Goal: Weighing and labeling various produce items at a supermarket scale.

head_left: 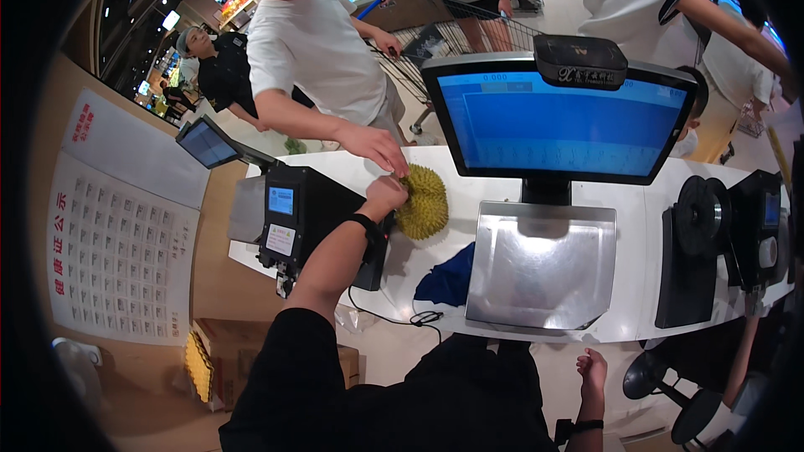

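Note:
A spiky yellow-green durian (423, 208) rests on the white counter (435, 285). My left hand (387, 192) is closed at the durian's upper left, seemingly gripping its stem, which is hidden. A customer's hand (377, 151) reaches down just above mine at the durian's top. My right hand (591, 368) hangs below the counter edge at lower right, its fingers curled, with nothing visible in it. A steel weighing plate (540, 264) is right of the durian, with a blue cloth (444, 276) beside it.
A monitor (553, 125) stands behind the plate. A black machine (310, 201) is left of the durian; more black equipment (703, 243) is at right. People (293, 50) with a cart (469, 25) stand across the counter. Cardboard boxes (230, 356) sit at lower left.

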Available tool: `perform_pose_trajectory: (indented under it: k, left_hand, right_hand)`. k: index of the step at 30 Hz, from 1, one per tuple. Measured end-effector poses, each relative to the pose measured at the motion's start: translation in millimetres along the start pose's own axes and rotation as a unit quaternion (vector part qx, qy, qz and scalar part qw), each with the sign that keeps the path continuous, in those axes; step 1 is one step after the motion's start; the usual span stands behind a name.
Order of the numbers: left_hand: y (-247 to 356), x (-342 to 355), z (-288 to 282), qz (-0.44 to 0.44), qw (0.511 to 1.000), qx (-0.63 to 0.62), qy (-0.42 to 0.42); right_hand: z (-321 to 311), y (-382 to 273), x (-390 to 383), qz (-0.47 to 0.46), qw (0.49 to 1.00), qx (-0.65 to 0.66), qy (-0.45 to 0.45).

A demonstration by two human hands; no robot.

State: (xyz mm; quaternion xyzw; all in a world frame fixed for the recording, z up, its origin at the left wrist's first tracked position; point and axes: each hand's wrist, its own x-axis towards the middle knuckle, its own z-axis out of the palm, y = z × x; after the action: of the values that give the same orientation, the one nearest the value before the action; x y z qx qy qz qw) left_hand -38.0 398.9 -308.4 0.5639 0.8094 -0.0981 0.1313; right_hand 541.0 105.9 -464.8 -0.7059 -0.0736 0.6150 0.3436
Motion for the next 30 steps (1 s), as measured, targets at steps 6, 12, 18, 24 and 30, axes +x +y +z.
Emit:
perform_pose_trajectory:
  k: [6, 12, 18, 24, 30]
  left_hand:
    - [-9, -3, 5, 0.018, 0.995, -0.045, 0.082]
    - [-30, -13, 26, -0.043, 0.985, -0.088, 0.145]
    - [-40, -17, 33, -0.069, 0.952, -0.217, 0.206]
    - [-80, 2, 65, -0.03, 0.964, -0.181, 0.192]
    - [-69, -12, 55, -0.138, 0.922, -0.346, 0.1]
  right_hand:
    - [-6, 10, 5, 0.017, 1.0, -0.005, 0.01]
    - [-8, 17, 13, 0.026, 1.0, 0.005, 0.0]
    - [-7, 14, 10, 0.015, 1.0, -0.001, -0.005]
    - [-5, 10, 8, 0.012, 1.0, -0.019, -0.004]
    - [-3, 11, 7, 0.013, 1.0, -0.011, 0.002]
